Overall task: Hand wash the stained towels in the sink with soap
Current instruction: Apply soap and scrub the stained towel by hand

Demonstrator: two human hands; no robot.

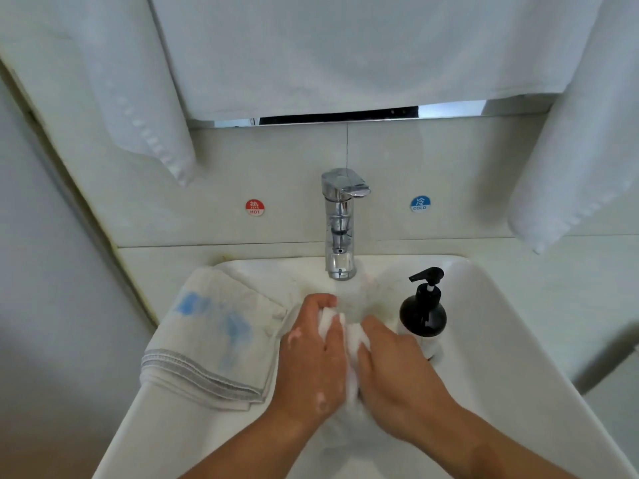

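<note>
In the white sink (484,323), the left hand (311,354) and right hand (397,371) clamp their curled fingers on a bunched, sudsy white towel (351,344) between them. A folded blue-stained towel (214,333) drapes the left rim; a black pump bottle (423,312) stands at the right, with the chrome faucet (340,223) behind

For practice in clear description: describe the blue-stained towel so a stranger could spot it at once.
Start at the sink below the tap. A folded towel lies over its left rim. Unlike the white towels hanging above, it has blue stains and a grey stripe.

Left hand (311,354), right hand (397,369) — towel (352,340) between
</note>
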